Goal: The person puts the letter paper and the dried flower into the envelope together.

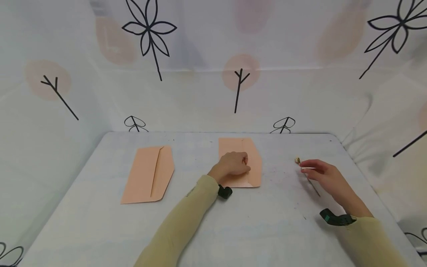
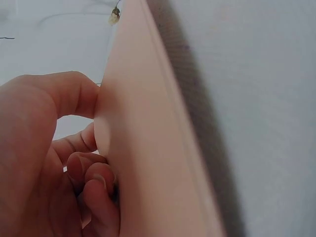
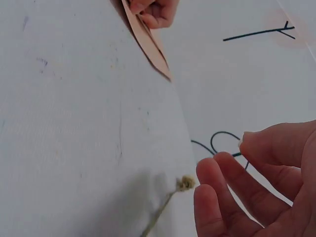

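Note:
My left hand (image 1: 233,163) is over the right-hand of two peach paper envelopes (image 1: 255,168). In the left wrist view its thumb and forefinger pinch the edge of this envelope (image 2: 143,118), the other fingers curling against the paper. A dried flower (image 1: 297,160) with a thin stem lies on the table to the right. My right hand (image 1: 328,180) hovers right beside it, fingers relaxed. In the right wrist view the thumb stands apart from the fingers with nothing between them, and the flower head (image 3: 185,182) shows just beside the fingertips.
Another peach envelope (image 1: 141,172) lies at the left, its pointed flap side facing right. Everything rests on a white table (image 1: 253,230). A pale cloth with drawn plants (image 1: 193,92) rises behind the far edge and along the sides.

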### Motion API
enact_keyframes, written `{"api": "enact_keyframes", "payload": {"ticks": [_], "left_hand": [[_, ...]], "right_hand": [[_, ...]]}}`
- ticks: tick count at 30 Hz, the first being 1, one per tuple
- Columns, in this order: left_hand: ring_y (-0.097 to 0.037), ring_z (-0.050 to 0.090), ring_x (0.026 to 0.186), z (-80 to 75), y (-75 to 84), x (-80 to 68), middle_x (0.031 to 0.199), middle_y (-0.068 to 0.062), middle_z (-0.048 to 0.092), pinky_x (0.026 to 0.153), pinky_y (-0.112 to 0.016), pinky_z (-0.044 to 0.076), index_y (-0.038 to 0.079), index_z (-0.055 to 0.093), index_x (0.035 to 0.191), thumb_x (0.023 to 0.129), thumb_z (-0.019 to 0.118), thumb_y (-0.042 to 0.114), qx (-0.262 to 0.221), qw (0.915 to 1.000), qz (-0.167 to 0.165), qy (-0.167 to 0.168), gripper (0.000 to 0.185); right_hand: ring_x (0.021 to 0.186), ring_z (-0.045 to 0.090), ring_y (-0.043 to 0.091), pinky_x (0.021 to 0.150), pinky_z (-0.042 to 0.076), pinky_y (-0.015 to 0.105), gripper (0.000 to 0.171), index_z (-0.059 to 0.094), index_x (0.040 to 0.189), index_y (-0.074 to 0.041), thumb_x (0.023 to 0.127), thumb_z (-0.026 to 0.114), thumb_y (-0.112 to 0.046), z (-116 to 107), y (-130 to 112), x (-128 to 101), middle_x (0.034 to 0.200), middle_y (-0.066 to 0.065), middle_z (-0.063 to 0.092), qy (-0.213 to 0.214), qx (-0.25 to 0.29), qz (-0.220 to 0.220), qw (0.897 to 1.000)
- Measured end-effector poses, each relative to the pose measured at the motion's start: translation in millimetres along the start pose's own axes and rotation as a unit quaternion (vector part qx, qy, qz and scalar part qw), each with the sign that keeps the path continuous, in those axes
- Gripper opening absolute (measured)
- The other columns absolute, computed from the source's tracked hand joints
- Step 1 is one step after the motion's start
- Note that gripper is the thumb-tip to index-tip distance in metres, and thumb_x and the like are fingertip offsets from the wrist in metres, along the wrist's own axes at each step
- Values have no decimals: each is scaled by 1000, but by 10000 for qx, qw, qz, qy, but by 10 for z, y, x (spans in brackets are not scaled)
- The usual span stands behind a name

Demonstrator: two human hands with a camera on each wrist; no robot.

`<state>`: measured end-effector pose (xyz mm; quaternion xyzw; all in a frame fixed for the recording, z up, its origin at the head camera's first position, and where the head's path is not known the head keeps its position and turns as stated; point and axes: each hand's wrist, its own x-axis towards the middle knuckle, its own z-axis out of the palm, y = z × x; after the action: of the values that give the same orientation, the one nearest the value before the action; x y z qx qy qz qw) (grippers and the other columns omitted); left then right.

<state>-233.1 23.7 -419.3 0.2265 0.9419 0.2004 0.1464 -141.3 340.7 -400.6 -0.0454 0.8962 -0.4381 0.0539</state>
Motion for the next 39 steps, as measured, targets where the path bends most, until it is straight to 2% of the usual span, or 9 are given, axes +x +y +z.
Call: {"api": "enact_keyframes", "payload": {"ticks": [4, 9, 11, 16, 18, 20, 30, 35, 39], "left_hand": [[-12, 50, 68, -10, 4, -3, 75, 5, 55, 60, -25, 35, 22, 55, 92, 92, 60, 32, 8, 10000, 2, -42, 11], [-11, 50, 68, 16, 9, 12, 77, 7, 56, 60, -24, 35, 22, 56, 91, 92, 59, 31, -1, 9999, 128, -11, 10], [-11, 50, 68, 28, 9, 17, 75, 7, 55, 60, -24, 35, 22, 55, 91, 92, 59, 30, -13, 9999, 162, 17, 9], [-12, 50, 67, 22, 18, 7, 73, 6, 54, 59, -24, 34, 23, 55, 91, 92, 59, 30, 3, 9999, 163, 15, 8], [-12, 50, 67, 17, 24, 6, 73, 6, 54, 59, -24, 34, 23, 55, 91, 93, 59, 30, 77, 9998, 177, 2, 8], [-12, 50, 68, 14, 26, 7, 73, 6, 54, 59, -24, 34, 23, 55, 91, 93, 58, 30, 161, 9997, 194, -7, 8], [-11, 50, 68, 5, -12, 32, 74, 6, 54, 60, -24, 34, 23, 55, 93, 94, 58, 32, 265, 9994, 221, -60, 10], [-11, 50, 68, 13, -27, 40, 76, 6, 55, 60, -24, 35, 23, 55, 94, 94, 58, 33, 312, 9993, 164, -96, 10], [-12, 50, 69, 24, -27, 40, 76, 6, 55, 60, -24, 35, 23, 55, 94, 94, 57, 33, 341, 9992, 174, -97, 10]], "right_hand": [[96, 58, -8, 77, 47, 15, 41, 53, 136, -1, 104, 54, -26, -115, 142, -93, 132, 20, 57, 257, -244, 113, 9993], [91, 53, -15, 72, 45, 14, 48, 54, 135, -2, 100, 61, -34, -303, 343, -210, 115, -13, 62, 516, -419, 304, 9973], [93, 50, -14, 71, 43, 16, 51, 54, 135, -2, 99, 62, -37, -382, 398, -251, 115, -12, 63, 534, -592, 446, 9958], [113, 51, 31, 78, 46, 38, 59, 49, 138, 2, 100, 58, -43, -497, 509, -304, 134, 27, 52, 432, -928, 954, 9902], [114, 47, 44, 79, 47, 44, 63, 47, 138, 4, 99, 58, -44, -503, 557, -302, 135, 31, 47, 336, -884, 1188, 9884], [114, 47, 46, 78, 47, 45, 65, 46, 137, 6, 98, 60, -45, -496, 606, -293, 135, 33, 47, 213, -920, 1331, 9866], [103, 51, 39, 74, 44, 37, 68, 53, 131, 6, 93, 66, -48, -288, 617, -201, 123, 30, 54, -2, -1565, 833, 9842], [90, 50, 27, 69, 41, 33, 62, 59, 123, 3, 88, 73, -47, -166, 539, -197, 102, 14, 58, -64, -1867, 378, 9817], [81, 46, 20, 64, 38, 30, 51, 61, 114, 1, 89, 74, -42, -136, 501, -198, 91, 5, 55, -39, -1983, 247, 9798]]}}
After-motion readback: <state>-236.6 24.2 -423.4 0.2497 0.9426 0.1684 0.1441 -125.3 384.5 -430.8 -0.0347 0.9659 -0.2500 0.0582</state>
